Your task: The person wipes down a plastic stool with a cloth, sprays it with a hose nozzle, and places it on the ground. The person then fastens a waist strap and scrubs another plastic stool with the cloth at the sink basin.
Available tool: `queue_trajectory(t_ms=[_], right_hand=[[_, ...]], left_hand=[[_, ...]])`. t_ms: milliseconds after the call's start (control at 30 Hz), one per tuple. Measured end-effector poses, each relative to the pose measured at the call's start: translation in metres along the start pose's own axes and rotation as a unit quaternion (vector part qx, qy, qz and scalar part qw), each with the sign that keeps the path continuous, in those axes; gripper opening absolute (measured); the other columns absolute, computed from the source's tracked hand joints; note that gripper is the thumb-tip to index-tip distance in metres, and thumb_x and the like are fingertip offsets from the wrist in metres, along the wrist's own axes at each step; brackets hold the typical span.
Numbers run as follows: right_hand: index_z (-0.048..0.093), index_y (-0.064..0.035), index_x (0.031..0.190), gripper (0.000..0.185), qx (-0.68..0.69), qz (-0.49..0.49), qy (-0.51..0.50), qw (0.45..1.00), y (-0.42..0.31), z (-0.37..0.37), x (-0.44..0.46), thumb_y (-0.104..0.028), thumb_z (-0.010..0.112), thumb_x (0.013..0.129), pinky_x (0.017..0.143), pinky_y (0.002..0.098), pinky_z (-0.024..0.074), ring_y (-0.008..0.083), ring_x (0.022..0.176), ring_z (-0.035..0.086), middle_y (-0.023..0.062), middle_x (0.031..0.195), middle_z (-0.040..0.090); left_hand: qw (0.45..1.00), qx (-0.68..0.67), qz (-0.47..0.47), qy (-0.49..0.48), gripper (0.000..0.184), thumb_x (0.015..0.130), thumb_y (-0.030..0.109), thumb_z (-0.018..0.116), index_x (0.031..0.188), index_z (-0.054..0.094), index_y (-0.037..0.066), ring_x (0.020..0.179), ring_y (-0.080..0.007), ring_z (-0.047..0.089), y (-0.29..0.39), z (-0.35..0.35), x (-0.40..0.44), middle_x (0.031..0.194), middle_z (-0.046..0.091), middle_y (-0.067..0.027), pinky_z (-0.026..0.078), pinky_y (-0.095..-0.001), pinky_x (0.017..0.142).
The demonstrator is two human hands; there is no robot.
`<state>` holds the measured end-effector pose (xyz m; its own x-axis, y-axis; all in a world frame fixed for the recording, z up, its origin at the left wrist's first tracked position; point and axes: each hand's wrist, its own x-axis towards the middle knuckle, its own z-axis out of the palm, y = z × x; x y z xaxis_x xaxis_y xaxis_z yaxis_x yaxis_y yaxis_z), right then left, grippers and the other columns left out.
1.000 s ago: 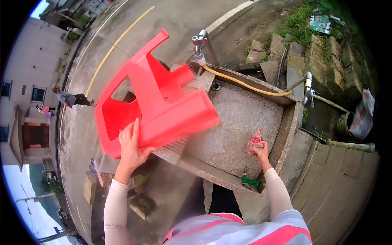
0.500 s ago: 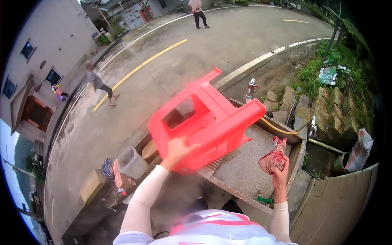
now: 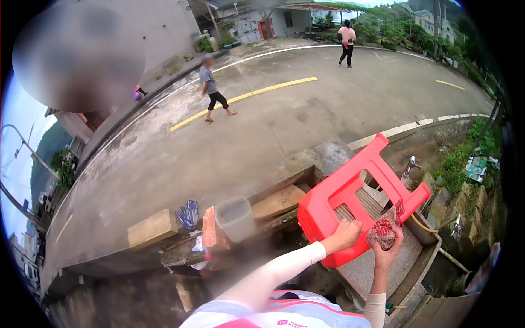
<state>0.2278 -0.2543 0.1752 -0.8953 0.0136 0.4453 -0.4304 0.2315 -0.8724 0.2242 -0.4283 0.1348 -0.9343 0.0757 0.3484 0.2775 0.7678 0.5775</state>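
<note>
Gripping a mottled red-and-beige bundle (image 3: pixel 385 228) in the right hand (image 3: pixel 387 250), with fingers wrapped round its near side. Curled over the near frame of a red plastic stool (image 3: pixel 313 218) with the left hand (image 3: pixel 344 235), apparently closed on it, though too small to tell just how far the fingers reach round. Held close together, bundle in front of the stool's openwork; impossible to tell whether touching. Tilted on its side above a stone basin (image 3: pixel 429 265), with legs reaching toward the far right. Visible through the frame, a ribbed slab (image 3: pixel 367 201). Judged as a steady-and-work stage: bracing the stool with the left, presenting the bundle with the right. For any turn or shift of the stool, likely to need a firm left grip, room for the legs, and care around the far tap (image 3: pixel 410 165) and the yellow hose (image 3: pixel 425 225) along the basin's right side. Farther right, just past the basin, a second tap (image 3: pixel 456 225). To the left, set near one another, a clear plastic container (image 3: pixel 235 218), a reddish block (image 3: pixel 213 235), a blue-and-white bundle (image 3: pixel 187 214) and a yellowish block (image 3: pixel 153 228). Out on the far road (image 3: pixel 273 115), well apart from the basin, a person in grey (image 3: pixel 210 86) and another in a pink top (image 3: pixel 347 35).
</note>
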Motion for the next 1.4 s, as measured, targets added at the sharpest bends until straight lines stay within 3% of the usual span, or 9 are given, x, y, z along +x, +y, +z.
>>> queue_trajectory(t_ms=[133, 233, 433, 567, 700, 767, 1100, 1300, 1400], right_hand=[[0.053, -0.0133, 0.119, 0.07, -0.169, -0.063, -0.051, 0.982, -0.039, 0.042, -0.013, -0.017, 0.085, 0.057, 0.109, 0.0478, 0.0273, 0.0382, 0.131, 0.034, 0.0172, 0.141, 0.035], [0.054, -0.0125, 0.116, 0.066, -0.217, -0.088, -0.05, 0.971, -0.044, 0.048, -0.009, -0.019, 0.085, 0.057, 0.108, 0.0486, 0.0267, 0.0396, 0.13, 0.034, 0.0181, 0.139, 0.035], [0.049, -0.0107, 0.11, 0.06, -0.185, -0.124, -0.039, 0.974, -0.003, 0.028, 0.008, -0.012, 0.08, 0.059, 0.103, 0.0451, 0.0324, 0.0366, 0.12, 0.04, 0.0164, 0.124, 0.039], [0.051, -0.0096, 0.11, 0.058, -0.288, -0.175, 0.069, 0.939, 0.049, -0.009, 0.076, -0.015, 0.082, 0.061, 0.101, 0.0453, 0.0339, 0.0356, 0.118, 0.041, 0.017, 0.121, 0.039], [0.056, -0.011, 0.113, 0.056, -0.304, -0.044, 0.078, 0.948, 0.097, -0.045, 0.159, -0.023, 0.082, 0.065, 0.09, 0.0444, 0.0429, 0.035, 0.102, 0.051, 0.0159, 0.109, 0.046], [0.06, -0.012, 0.105, 0.055, -0.29, -0.06, 0.054, 0.954, 0.089, -0.039, 0.159, -0.033, 0.086, 0.061, 0.08, 0.0392, 0.0459, 0.0299, 0.092, 0.054, 0.0143, 0.104, 0.048], [0.063, -0.0163, 0.105, 0.054, -0.145, -0.017, -0.094, 0.985, 0.008, -0.022, 0.011, -0.029, 0.084, 0.057, 0.093, 0.045, 0.0402, 0.0342, 0.109, 0.047, 0.0131, 0.116, 0.047], [0.063, -0.0197, 0.106, 0.056, -0.232, -0.011, 0.02, 0.972, 0.072, -0.029, 0.13, -0.038, 0.08, 0.056, 0.1, 0.0488, 0.035, 0.038, 0.121, 0.037, 0.0091, 0.144, 0.038], [0.063, -0.0221, 0.112, 0.058, -0.237, 0.063, 0.098, 0.964, 0.112, -0.038, 0.217, -0.038, 0.078, 0.058, 0.096, 0.0453, 0.0396, 0.038, 0.117, 0.041, 0.0046, 0.138, 0.046]], left_hand=[[0.99, 0.003, 0.095, 0.106, 0.012, 0.064, 0.015, 0.061, 0.065, 0.058, 0.003, 0.077, -0.0324, 0.055, -0.013, -0.028, -0.017, 0.073, 0.06, -0.0166, 0.041, -0.0425, 0.078], [0.996, 0.022, 0.072, 0.043, 0.012, 0.065, 0.015, 0.061, 0.066, 0.059, 0.004, 0.074, -0.0326, 0.056, -0.015, -0.032, -0.018, 0.068, 0.058, -0.0155, 0.041, -0.0429, 0.074], [0.994, 0.023, 0.074, 0.083, 0.017, 0.078, 0.016, 0.057, 0.065, 0.059, 0.004, 0.069, -0.0313, 0.057, -0.008, -0.031, -0.015, 0.064, 0.058, -0.0146, 0.041, -0.041, 0.073], [0.997, 0.046, 0.047, 0.047, 0.024, 0.083, 0.019, 0.056, 0.065, 0.06, 0.004, 0.07, -0.0295, 0.058, -0.001, -0.038, -0.015, 0.064, 0.059, -0.0143, 0.042, -0.0398, 0.073], [0.996, 0.063, 0.025, 0.065, 0.026, 0.084, 0.022, 0.058, 0.063, 0.06, 0.006, 0.069, -0.0292, 0.059, -0.002, -0.029, -0.013, 0.063, 0.06, -0.0127, 0.044, -0.0407, 0.074], [0.994, 0.08, 0.033, 0.072, 0.028, 0.082, 0.019, 0.06, 0.058, 0.056, 0.006, 0.065, -0.0301, 0.058, 0.001, -0.028, -0.007, 0.059, 0.058, -0.0123, 0.044, -0.0422, 0.069], [0.993, 0.117, 0.03, 0.008, 0.028, 0.082, 0.011, 0.058, 0.056, 0.051, 0.004, 0.062, -0.0377, 0.052, 0.009, -0.028, 0.008, 0.058, 0.052, -0.0183, 0.04, -0.0469, 0.069], [0.993, 0.104, 0.022, -0.049, 0.032, 0.083, 0.009, 0.06, 0.055, 0.046, 0.004, 0.061, -0.0358, 0.049, 0.017, -0.035, 0.012, 0.058, 0.05, -0.0152, 0.038, -0.0452, 0.067], [0.992, 0.11, 0.029, -0.062, 0.032, 0.082, 0.009, 0.06, 0.055, 0.046, 0.004, 0.06, -0.035, 0.048, 0.014, -0.036, 0.012, 0.057, 0.05, -0.0147, 0.037, -0.045, 0.066]])
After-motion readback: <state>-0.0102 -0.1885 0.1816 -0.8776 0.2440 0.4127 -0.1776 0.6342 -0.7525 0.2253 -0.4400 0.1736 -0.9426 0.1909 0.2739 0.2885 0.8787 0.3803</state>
